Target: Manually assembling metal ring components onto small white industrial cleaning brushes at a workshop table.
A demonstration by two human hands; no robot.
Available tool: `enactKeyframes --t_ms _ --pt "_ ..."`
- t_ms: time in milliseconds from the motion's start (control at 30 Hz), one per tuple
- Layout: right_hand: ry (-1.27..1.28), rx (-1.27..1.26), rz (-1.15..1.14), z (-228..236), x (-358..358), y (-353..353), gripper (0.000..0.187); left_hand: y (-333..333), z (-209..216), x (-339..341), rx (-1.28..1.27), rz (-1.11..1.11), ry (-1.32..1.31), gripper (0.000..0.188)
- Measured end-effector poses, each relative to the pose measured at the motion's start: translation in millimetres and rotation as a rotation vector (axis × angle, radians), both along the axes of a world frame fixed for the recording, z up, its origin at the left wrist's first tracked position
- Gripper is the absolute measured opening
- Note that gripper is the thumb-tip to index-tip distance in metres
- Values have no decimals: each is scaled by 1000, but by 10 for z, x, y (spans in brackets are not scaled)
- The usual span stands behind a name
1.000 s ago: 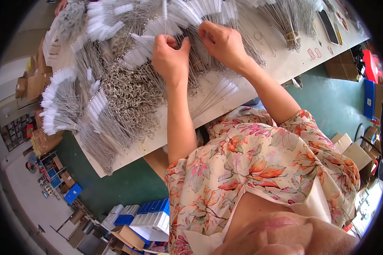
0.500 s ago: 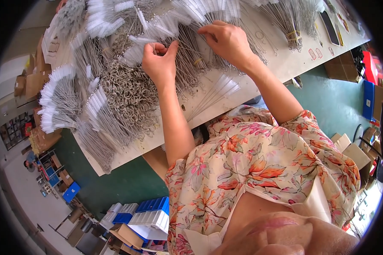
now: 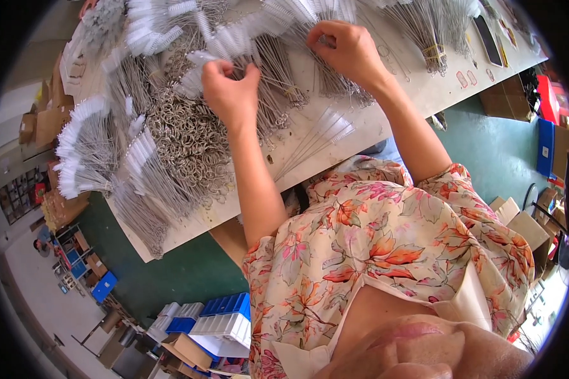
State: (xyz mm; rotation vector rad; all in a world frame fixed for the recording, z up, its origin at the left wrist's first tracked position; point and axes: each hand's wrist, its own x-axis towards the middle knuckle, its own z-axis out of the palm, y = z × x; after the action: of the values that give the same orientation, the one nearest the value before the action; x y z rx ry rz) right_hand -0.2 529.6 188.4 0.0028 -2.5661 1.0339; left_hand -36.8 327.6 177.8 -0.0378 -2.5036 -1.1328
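My left hand (image 3: 231, 95) is over a bundle of thin wire-handled brushes with white bristle heads (image 3: 231, 42). Its thumb and forefinger are apart, and nothing shows between them. To its right, my right hand (image 3: 351, 53) is closed with curled fingers above another brush bundle (image 3: 338, 81). What its fingertips hold, if anything, is too small or hidden to make out. Beside my left wrist lies a heap of metal split rings (image 3: 189, 136). A few loose brushes (image 3: 322, 138) lie fanned out near the table's front edge.
More brush bundles (image 3: 88, 148) cover the left of the pale table (image 3: 401, 117). A banded bundle (image 3: 431, 54) and a dark phone-like slab (image 3: 488, 39) lie at the right. Cardboard boxes (image 3: 507, 100) and plastic crates (image 3: 224, 322) stand on the green floor.
My left hand has shifted slightly left and its thumb and forefinger have parted more. My right hand has moved a little right and away from me, its fingers more curled.
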Motion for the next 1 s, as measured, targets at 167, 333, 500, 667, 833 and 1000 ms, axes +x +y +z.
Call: enactKeyframes --t_ms 167,333,500,667,833,1000 --pt "47 -110 -7 -11 -38 113 8 -200 -105 -81 304 6 -95 36" --pt "-175 -196 101 -68 -126 221 13 -121 -154 -68 211 -23 -89 35" --pt "-40 -85 64 -7 -25 196 13 -140 -106 -9 100 -67 -113 38" --pt "-81 -77 1 -144 -88 261 15 -175 -223 -71 270 -29 -128 32" --pt "57 97 25 -226 -144 108 14 -138 -163 -77 202 -64 -157 34" --pt "33 53 65 23 7 -58 14 -311 237 207 1003 -187 -100 23"
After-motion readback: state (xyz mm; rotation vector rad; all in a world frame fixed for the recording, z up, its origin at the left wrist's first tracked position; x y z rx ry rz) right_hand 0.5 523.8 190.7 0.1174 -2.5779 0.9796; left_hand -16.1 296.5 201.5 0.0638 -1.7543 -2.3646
